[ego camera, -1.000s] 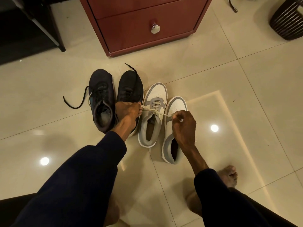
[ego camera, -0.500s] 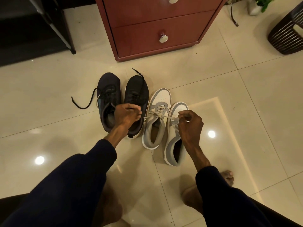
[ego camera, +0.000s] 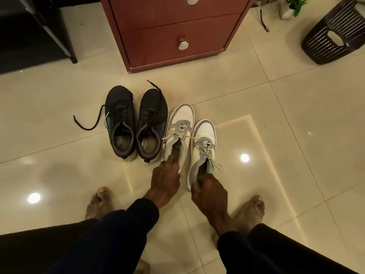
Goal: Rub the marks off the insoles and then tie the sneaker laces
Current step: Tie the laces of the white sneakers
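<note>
Two pairs of sneakers stand side by side on the tiled floor. The black pair [ego camera: 136, 123] is on the left, with a loose black lace [ego camera: 87, 123] trailing to the left. The white and grey pair sits to the right. My left hand [ego camera: 166, 178] grips the heel of the left white sneaker [ego camera: 180, 131], with fingers reaching into its opening. My right hand [ego camera: 209, 190] grips the heel of the right white sneaker [ego camera: 203, 147]. The pale laces [ego camera: 189, 137] of both white sneakers lie loose across them.
A red-brown drawer cabinet [ego camera: 171, 32] stands on the floor just beyond the shoes. A dark slatted stool [ego camera: 333, 34] is at the far right, a black frame leg [ego camera: 65, 40] at the far left. My bare feet [ego camera: 98, 202] rest on the tiles near me.
Both hands let go of the lace ends of the left white sneaker and dropped back to the heels of the white pair. The camera view tilted up.
</note>
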A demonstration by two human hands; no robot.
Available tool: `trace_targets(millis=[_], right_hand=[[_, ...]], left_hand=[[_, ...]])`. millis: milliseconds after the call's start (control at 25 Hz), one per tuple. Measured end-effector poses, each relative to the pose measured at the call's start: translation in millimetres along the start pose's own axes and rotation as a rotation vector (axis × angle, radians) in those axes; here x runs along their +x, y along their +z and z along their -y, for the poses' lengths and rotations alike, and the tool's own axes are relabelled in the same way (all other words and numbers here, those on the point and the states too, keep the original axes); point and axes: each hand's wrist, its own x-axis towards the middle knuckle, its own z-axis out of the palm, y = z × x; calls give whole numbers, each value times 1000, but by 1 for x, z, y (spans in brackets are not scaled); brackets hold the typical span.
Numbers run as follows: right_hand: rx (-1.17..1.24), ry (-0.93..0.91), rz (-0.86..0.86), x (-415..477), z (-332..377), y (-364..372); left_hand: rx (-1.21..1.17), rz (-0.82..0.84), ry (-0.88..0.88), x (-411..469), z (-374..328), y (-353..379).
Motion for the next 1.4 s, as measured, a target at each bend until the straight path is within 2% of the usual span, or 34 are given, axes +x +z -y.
trace_targets(millis=[160, 440, 600, 720, 880, 1040, 1240, 1400], right_hand=[[-172, -100, 102, -17, -16, 27], [-62, -196, -181, 6, -19, 23], [-44, -222, -251, 8, 6, -36], [-54, -287, -258, 3, 36, -95], [-100, -451, -208, -6, 103, -170], [-154, -631, -107, -7, 196, -208], [-162, -792, -42, -5, 328, -174], [-124, -819, -12, 1, 417, -133]], left_hand=[[12, 33, 16, -3, 3, 13], [-156, -117, 137, 3, 1, 18], [-202, -190, 137, -17, -14, -29], [-212, -261, 71, -39, -22, -83], [-232, -350, -57, -78, -9, -181], [-276, -425, -264, -109, 42, -252], [-303, -501, -464, -140, 144, -285], [-318, -536, -501, -144, 230, -299]])
